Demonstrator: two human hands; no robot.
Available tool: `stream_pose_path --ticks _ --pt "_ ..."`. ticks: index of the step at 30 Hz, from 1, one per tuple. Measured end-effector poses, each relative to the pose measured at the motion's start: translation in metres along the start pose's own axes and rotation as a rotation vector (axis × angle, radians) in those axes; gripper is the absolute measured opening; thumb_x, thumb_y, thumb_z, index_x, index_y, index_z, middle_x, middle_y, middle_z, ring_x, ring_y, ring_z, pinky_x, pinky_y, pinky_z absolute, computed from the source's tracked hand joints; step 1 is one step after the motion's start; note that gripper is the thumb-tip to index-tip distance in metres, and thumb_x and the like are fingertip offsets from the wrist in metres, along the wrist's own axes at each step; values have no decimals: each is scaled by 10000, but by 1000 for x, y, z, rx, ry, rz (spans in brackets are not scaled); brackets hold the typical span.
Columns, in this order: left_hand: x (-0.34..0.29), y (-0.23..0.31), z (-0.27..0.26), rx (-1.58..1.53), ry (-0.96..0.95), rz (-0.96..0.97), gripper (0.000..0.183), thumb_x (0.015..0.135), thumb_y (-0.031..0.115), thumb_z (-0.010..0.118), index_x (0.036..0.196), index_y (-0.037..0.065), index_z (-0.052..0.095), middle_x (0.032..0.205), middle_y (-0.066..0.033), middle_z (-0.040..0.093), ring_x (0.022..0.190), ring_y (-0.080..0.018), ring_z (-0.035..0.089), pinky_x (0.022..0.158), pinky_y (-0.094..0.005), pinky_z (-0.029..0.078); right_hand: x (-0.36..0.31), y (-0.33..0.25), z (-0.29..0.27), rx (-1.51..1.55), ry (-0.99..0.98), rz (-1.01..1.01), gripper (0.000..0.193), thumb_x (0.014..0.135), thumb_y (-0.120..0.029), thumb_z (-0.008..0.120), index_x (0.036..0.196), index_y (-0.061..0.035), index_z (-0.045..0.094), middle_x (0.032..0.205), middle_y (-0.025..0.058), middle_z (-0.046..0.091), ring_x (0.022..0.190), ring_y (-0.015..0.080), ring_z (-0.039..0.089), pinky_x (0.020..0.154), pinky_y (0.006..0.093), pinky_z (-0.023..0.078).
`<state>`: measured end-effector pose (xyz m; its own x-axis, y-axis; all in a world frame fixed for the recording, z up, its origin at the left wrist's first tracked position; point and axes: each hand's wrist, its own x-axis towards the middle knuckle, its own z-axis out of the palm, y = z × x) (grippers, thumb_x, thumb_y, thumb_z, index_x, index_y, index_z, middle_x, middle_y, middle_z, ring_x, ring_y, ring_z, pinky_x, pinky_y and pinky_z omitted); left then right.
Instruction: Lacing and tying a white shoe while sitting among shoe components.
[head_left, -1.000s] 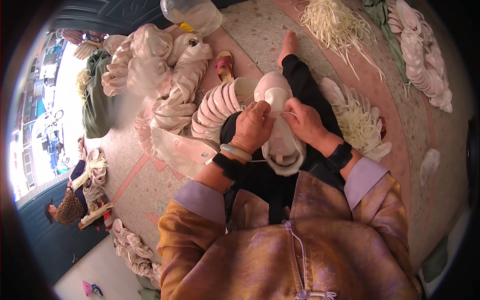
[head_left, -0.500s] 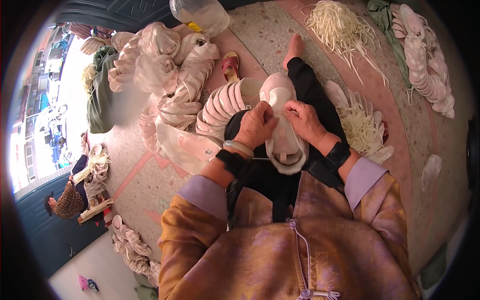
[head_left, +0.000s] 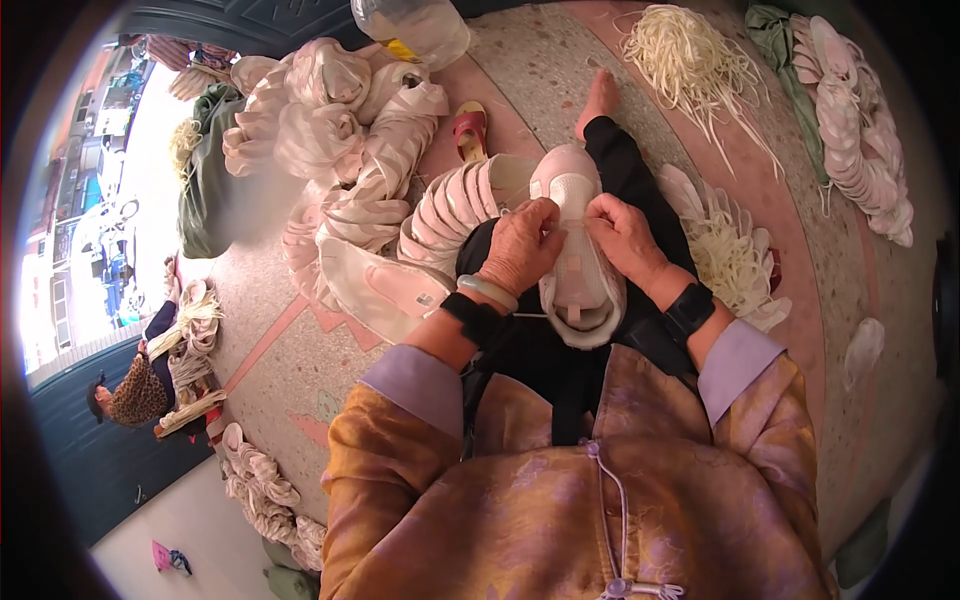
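A pale pink-white shoe upper (head_left: 575, 275) lies lengthwise over my lap, its toe pointing away from me and its heel opening towards my body. My left hand (head_left: 522, 243), with a bangle and a black band at the wrist, is closed in a pinch at the left edge of the lacing area. From the right edge, my right hand (head_left: 632, 243) pinches with thumb and forefinger close to the surface. What the fingertips hold is too small to make out. Beside my left knee sits a curved stack of similar uppers (head_left: 440, 220), with one loose upper (head_left: 375, 285) nearer to me.
A heap of pale laces (head_left: 690, 60) lies at the far right, and more laces (head_left: 728, 258) rest on uppers beside my right leg. Bundled uppers (head_left: 325, 130) fill the far left, near a red sandal (head_left: 470, 132). Another person (head_left: 140, 388) sits at the left.
Both hands stay at the shoe upper's lacing area with small finger shifts; the right fingers sit slightly closer to its edge. The whole view has shifted a little.
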<state>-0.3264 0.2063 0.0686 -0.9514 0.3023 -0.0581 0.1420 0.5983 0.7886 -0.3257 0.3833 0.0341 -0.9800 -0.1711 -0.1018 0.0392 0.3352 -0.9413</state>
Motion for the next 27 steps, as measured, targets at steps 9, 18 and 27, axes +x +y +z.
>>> stream_pose_path --ticks 9,18,27 --pt "2 5 1 140 -70 77 160 734 114 614 815 31 504 738 -143 558 694 -312 570 622 -389 453 5 4 12 -38 -5 12 80 766 -91 558 773 -13 578 699 167 606 664 319 600 614 359 466" --pt "5 13 8 296 -77 60 132 804 148 563 838 41 495 763 -171 576 732 -367 578 634 -435 453 5 0 1 137 -127 129 104 798 -101 561 768 -2 568 671 70 561 635 128 509 593 275 426" --pt "14 9 11 328 -93 2 94 842 125 507 825 33 515 757 -181 586 719 -362 587 621 -408 469 4 -1 -13 175 -213 137 145 821 -136 568 866 -1 543 664 2 538 611 59 456 550 234 397"
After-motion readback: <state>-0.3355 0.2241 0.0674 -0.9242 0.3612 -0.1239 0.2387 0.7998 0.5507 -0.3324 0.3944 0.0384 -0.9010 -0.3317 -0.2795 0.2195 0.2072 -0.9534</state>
